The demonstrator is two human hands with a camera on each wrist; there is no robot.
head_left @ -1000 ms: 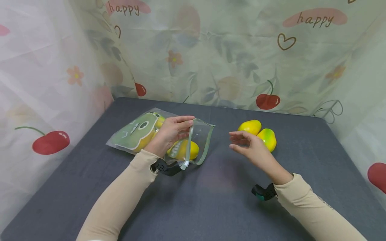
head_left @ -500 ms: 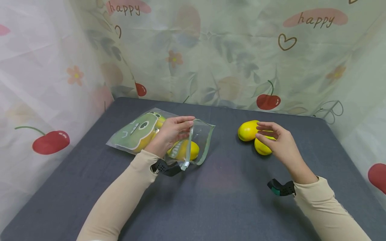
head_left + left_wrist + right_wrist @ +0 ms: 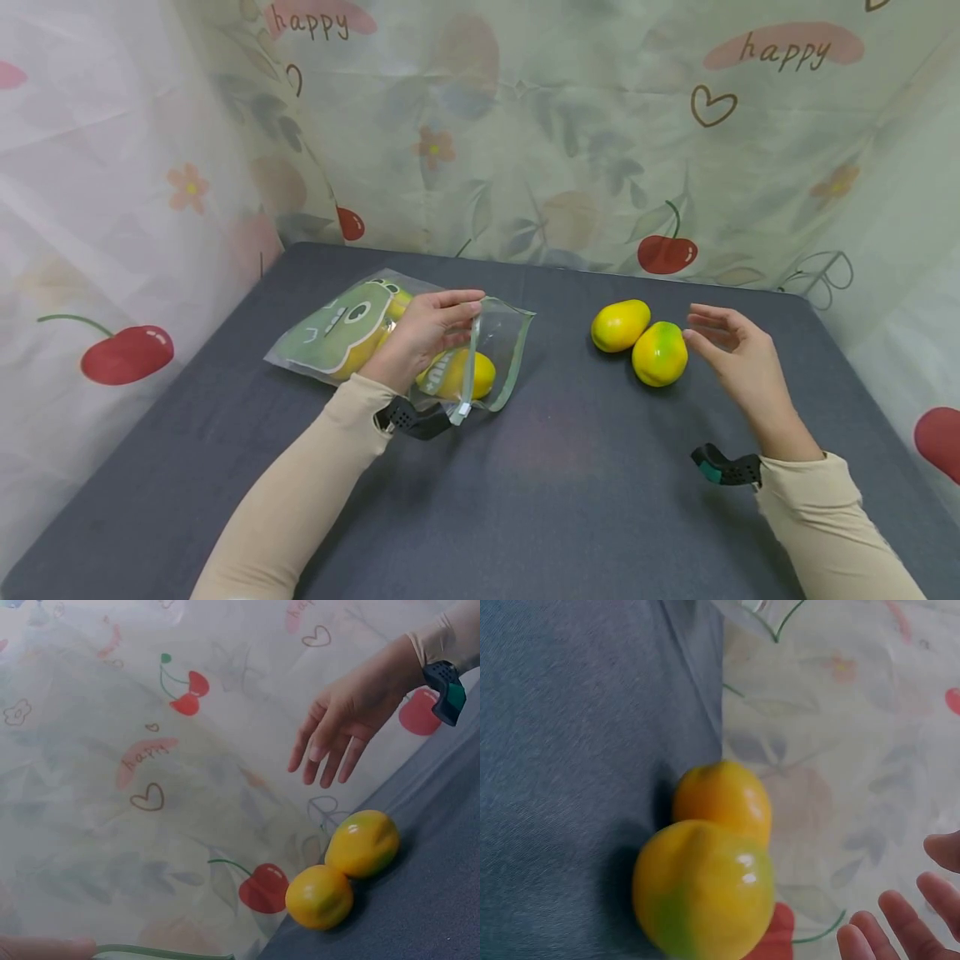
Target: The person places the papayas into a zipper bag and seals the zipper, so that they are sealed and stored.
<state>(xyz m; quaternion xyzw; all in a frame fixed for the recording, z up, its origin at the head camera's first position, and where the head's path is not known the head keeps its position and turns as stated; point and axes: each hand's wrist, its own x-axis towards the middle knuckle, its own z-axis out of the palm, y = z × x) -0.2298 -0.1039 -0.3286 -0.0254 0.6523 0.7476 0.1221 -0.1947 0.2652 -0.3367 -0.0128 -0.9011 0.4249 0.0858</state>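
My left hand pinches the rim of a clear zip bag with a green cartoon frog face and green edging. The bag lies on its side with its mouth held apart toward the right. One yellow mango shows near the mouth, and more yellow shows behind the frog print. Two mangoes touch on the table to the right: a yellow one and a nearer yellow-green one. Just right of that pair hovers my right hand, fingers loosely bent and holding nothing; the right wrist view shows its fingertips apart from the fruit.
A dark grey cloth covers the table. Printed curtains enclose its back and both sides. A thin wire rack or cable is at the back right corner. Each wrist wears a black camera band.
My right hand has moved right, from in front of the two mangoes to beyond them, uncovering the nearer one. The left hand and the bag have stayed still.
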